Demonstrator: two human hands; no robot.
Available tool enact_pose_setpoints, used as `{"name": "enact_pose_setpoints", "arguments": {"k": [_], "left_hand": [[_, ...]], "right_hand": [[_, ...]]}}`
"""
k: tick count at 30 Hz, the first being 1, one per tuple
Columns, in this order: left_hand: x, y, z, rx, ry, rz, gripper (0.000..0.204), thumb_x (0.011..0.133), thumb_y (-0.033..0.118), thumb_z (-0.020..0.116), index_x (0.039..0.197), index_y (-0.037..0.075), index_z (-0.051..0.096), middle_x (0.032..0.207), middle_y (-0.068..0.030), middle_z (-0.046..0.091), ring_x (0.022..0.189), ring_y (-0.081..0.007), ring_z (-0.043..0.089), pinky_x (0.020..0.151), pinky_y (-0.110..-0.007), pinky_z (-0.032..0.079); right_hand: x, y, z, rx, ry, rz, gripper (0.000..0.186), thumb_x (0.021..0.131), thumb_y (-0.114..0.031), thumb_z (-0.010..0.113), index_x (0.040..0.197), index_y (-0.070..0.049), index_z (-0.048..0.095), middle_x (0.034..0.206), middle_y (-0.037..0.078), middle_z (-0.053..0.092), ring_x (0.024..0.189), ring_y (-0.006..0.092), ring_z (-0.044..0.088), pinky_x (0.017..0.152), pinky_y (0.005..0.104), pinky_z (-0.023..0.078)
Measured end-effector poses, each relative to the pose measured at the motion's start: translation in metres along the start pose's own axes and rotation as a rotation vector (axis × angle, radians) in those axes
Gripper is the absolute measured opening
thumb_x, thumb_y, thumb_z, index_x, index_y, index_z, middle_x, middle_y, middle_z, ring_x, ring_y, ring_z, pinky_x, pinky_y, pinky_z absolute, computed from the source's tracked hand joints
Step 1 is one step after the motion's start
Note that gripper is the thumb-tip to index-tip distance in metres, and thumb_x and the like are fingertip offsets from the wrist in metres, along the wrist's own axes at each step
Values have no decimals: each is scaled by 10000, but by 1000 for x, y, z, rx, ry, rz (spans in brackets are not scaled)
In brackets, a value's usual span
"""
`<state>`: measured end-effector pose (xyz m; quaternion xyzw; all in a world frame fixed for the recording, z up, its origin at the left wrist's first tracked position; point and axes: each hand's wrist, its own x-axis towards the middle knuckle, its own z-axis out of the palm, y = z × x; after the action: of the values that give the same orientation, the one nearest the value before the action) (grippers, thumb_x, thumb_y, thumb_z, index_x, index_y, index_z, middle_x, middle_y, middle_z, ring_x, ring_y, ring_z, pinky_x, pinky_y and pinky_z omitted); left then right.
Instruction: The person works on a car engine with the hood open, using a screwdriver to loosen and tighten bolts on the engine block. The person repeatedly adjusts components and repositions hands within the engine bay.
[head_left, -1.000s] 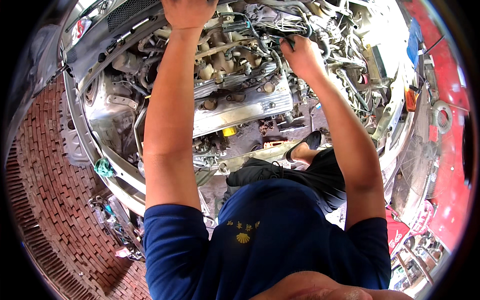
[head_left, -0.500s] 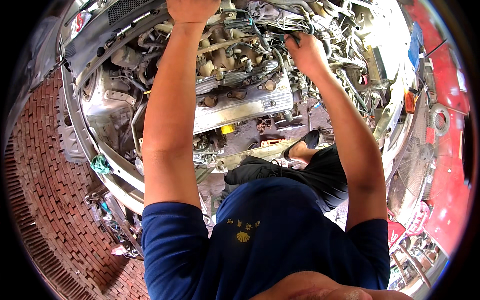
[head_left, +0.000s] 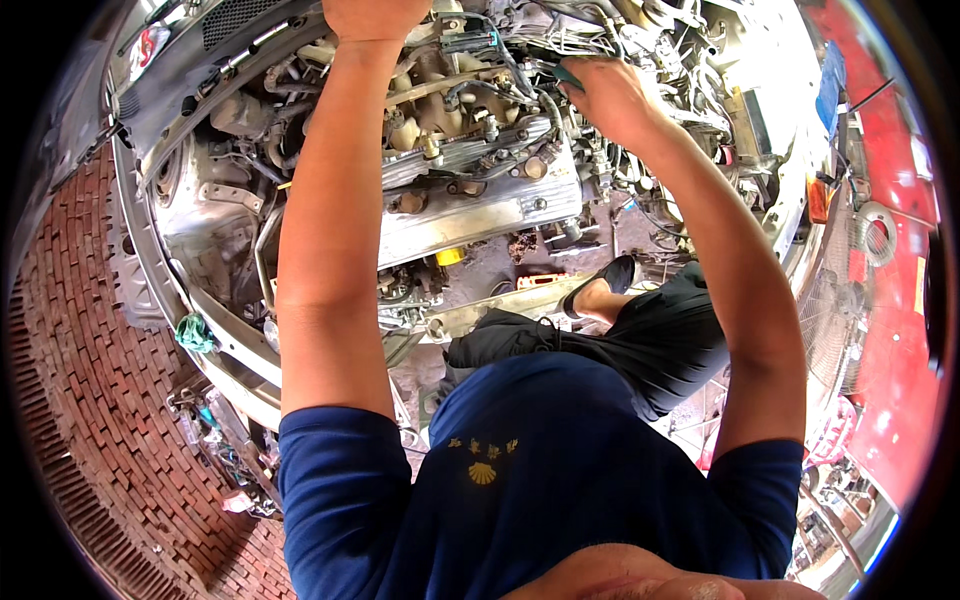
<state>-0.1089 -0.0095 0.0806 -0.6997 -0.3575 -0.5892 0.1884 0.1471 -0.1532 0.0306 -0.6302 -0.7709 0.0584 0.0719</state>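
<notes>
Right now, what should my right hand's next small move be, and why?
Perhaps ease your right hand slightly rightward, slowly: it seems to grip a dark green piece, a dark hose runs close by on the left, and I cannot tell where the piece ends.

The right hand (head_left: 618, 98) grips a small dark-green object (head_left: 567, 77). Left of the grip: left hand (head_left: 378, 18). Left and nearer the body: long silver metal engine cover (head_left: 490, 226), with a yellow cylindrical part (head_left: 450, 256) at its near edge. Far left: crumpled green cloth (head_left: 194, 333). Far right: orange plastic lamp (head_left: 819, 201).
</notes>
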Motion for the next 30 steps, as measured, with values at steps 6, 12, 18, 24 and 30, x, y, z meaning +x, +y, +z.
{"name": "enact_pose_setpoints", "arguments": {"k": [6,12,18,24,30], "left_hand": [[-4,8,1,73,30,16,293,965,212,683,1138,-25,673,1155,-201,693,1151,-393,627,1063,-538,467],[-1,7,-2,14,-3,21,282,952,207,683,1118,-21,681,1145,-199,696,1144,-395,628,1053,-537,467],[-1,-7,-4,236,8,241,257,949,195,687,1103,-10,678,1127,-196,693,1129,-387,633,1037,-535,479],[0,12,-3,-204,14,-158,260,948,196,694,1109,-8,676,1123,-192,684,1120,-388,633,1024,-528,488],[-4,-5,-1,254,48,251,268,954,200,689,1117,-12,677,1134,-198,689,1129,-387,635,1023,-523,487]], "right_hand": [[14,3,-2,-340,53,-337,262,1014,-264,668,1180,-64,695,989,193,738,927,381,725,791,488,584],[23,-10,-2,-77,-74,177,387,1015,-392,674,945,-12,703,771,145,729,682,368,709,743,496,585],[15,-10,6,-206,89,-226,296,974,-288,672,956,6,698,878,190,747,922,355,748,824,501,596],[23,-24,-15,83,-221,342,375,998,-412,647,1076,-59,747,931,196,762,897,405,751,848,500,601],[2,-21,-1,-291,16,-173,251,986,-300,652,1116,-103,738,960,169,769,981,353,752,949,528,576]]}}
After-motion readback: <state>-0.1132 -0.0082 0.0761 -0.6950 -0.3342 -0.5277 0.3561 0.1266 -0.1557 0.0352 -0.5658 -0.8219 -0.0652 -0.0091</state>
